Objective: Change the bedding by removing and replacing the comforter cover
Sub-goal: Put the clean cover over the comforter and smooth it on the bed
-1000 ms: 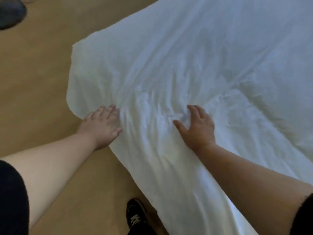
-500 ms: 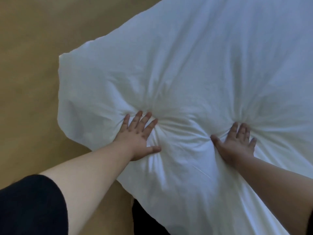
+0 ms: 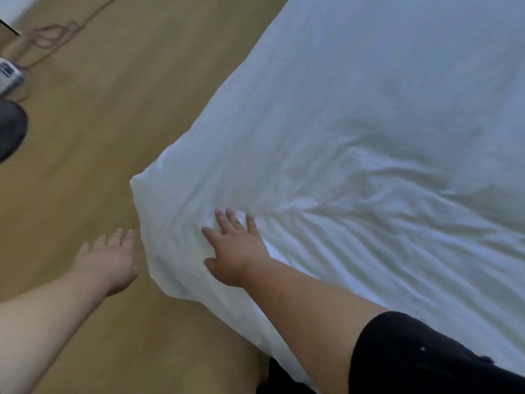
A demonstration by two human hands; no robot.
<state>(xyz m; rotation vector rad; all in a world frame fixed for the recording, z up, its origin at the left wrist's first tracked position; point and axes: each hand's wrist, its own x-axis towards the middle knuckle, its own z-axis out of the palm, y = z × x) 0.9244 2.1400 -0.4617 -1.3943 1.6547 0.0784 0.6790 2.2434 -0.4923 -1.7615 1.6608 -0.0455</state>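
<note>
The white comforter in its cover [image 3: 355,143] lies spread over the right and upper part of the head view, with one corner pointing left over the floor. My right hand [image 3: 235,248] presses flat on the wrinkled fabric just inside that corner, fingers spread. My left hand [image 3: 109,260] hovers over the wooden floor beside the corner's edge, fingers straight, holding nothing; whether it touches the fabric is unclear.
Tan wooden floor [image 3: 99,137] fills the left side. A brown cable [image 3: 54,32] loops at the top left near a small grey device [image 3: 8,75]. A dark rounded object [image 3: 10,129] sits at the left edge. Dark clothing shows at the bottom.
Both hands have slid left along the comforter toward its corner. The left hand has come off the fabric and is now over the floor; the right hand now presses near the corner.
</note>
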